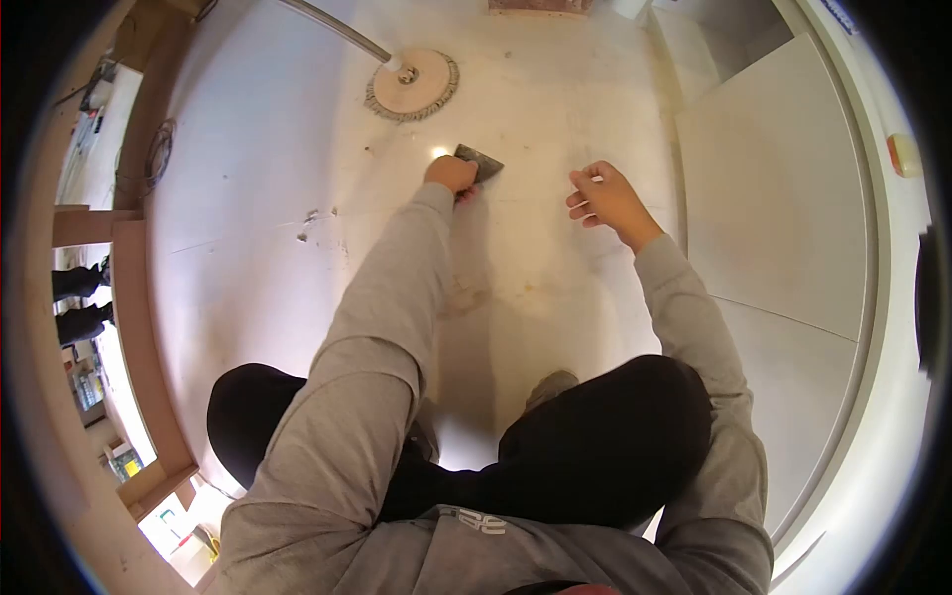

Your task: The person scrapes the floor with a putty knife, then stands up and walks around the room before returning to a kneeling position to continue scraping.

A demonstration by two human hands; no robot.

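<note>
Upper middle, left hand: my left hand (452, 176) is clamped on the handle of a scraper (482, 162), with the arm stretched forward.
Scraper: its dark blade sticks out to the right of my fist, with the edge against the pale floor (248, 149), just below a bright glare spot.
Right hand: my right hand (605, 198) sits right of the scraper, apart from it, with the fingers curled in. A small white bit shows at the fingertips; I cannot tell whether I grip it.
Round disc: a fringed disc (412, 84) lies on the floor above the scraper, on the end of a pole (332, 28) running to the top left.
Specks: dark specks (312, 223) lie left of my left arm.
Legs: my crossed legs (605, 446) fill the lower middle.
Left edge: a wooden frame (129, 297), with another person's dark shoes (79, 302) beyond it.
</note>
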